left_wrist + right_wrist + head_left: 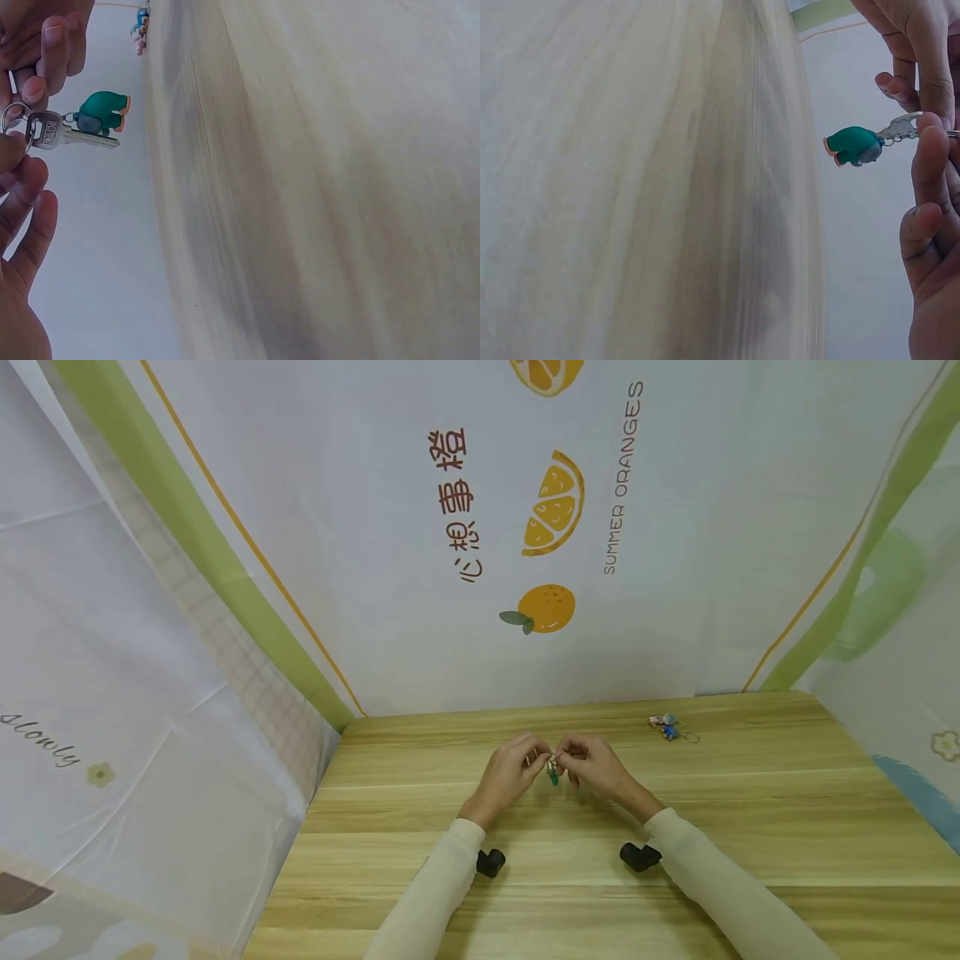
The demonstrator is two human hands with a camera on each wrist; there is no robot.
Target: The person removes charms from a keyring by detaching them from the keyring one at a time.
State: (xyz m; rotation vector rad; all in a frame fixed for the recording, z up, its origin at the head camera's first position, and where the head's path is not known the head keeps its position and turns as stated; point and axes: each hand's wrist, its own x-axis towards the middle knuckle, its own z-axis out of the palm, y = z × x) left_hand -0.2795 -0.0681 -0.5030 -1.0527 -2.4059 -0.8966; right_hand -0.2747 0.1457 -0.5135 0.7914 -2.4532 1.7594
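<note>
Both hands meet over the middle of the table. My left hand (512,775) pinches a metal key ring (18,103) between thumb and finger. From the other side, my right hand (598,768) pinches at the same ring, fingertips close to the left hand's. A silver key (49,130) hangs from the ring, its blade pointing away from the fingers. Beside it, on a short chain, dangles a green figure charm (853,142) with a grey part and orange ends. The fingertips hide part of the ring.
Two small figure keychains lie at the back right of the wooden table (390,852): a blue one (670,733) with a ring and a pink-and-white one (658,720). Black wrist-camera mounts (491,862) sit under the sleeves. A printed white cloth (375,568) hangs behind the table.
</note>
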